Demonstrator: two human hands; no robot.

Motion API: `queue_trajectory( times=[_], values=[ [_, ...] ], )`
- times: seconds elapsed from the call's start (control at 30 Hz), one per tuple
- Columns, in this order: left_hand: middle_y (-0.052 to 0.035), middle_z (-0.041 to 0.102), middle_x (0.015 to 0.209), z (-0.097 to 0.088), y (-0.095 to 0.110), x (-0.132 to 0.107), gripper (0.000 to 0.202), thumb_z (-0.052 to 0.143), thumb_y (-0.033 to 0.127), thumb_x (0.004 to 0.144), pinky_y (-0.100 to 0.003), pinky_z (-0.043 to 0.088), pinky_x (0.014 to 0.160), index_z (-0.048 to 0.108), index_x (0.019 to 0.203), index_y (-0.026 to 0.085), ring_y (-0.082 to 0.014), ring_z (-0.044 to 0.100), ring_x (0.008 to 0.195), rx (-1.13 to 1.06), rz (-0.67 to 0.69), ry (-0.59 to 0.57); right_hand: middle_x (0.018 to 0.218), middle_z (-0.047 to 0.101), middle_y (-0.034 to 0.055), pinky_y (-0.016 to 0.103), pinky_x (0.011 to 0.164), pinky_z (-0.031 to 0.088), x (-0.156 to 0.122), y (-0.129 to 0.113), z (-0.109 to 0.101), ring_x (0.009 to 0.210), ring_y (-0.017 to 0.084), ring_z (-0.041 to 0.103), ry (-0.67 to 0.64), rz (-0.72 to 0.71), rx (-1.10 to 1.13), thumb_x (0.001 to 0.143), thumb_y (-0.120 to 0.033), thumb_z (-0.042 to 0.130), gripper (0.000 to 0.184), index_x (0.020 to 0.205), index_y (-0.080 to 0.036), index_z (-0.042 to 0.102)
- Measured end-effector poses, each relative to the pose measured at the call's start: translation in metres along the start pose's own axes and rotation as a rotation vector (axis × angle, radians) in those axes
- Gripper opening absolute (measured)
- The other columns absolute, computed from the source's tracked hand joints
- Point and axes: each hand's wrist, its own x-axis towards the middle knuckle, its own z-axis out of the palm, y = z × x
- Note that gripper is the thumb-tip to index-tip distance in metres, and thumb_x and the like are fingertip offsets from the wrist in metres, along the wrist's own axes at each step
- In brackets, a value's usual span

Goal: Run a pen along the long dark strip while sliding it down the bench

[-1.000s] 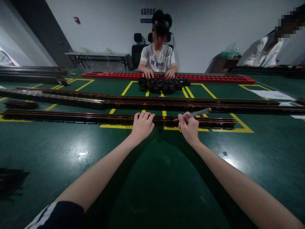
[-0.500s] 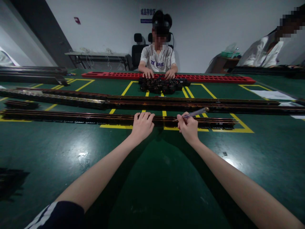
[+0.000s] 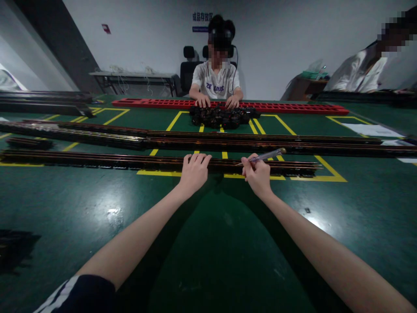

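A long dark strip [image 3: 156,164] with thin copper-coloured lines lies crosswise on the green table in front of me. My left hand [image 3: 194,170] rests on it, fingers bent over its far edge and thumb side facing right. To the right, my right hand [image 3: 256,172] pinches a slim screwdriver [image 3: 269,154] with a clear purplish handle. Its handle slants up to the right, and its thin tip points left at the strip. Whether the tip touches the strip I cannot tell.
Beyond lie more long dark strips [image 3: 260,141] and a red slotted rail [image 3: 293,107]. A person [image 3: 216,80] sits opposite, hands at a pile of black parts [image 3: 223,116]. Another person [image 3: 358,71] is at far right. Dark parts [image 3: 16,248] lie at near left.
The strip's right end sits very slightly further left. My left hand has barely shifted, and the right hand with the screwdriver is almost unmoved.
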Motion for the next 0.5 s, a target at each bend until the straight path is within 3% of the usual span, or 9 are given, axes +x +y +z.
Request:
queue_trajectory(
  times=[0.5],
  values=[
    [-0.012,0.062,0.121,-0.0002,-0.0007,-0.0002,0.042,0.033,0.01,0.087,-0.047,0.037,0.098,0.057,0.122,0.016,-0.027,0.053,0.115,-0.012,0.005,0.008,0.048,0.053,-0.0015,0.021,0.036,0.035,0.0005,0.0014,0.0002,0.038,0.01,0.05,-0.041,0.005,0.03,0.085,-0.056,0.05,0.04,0.065,-0.021,0.045]
  ],
)
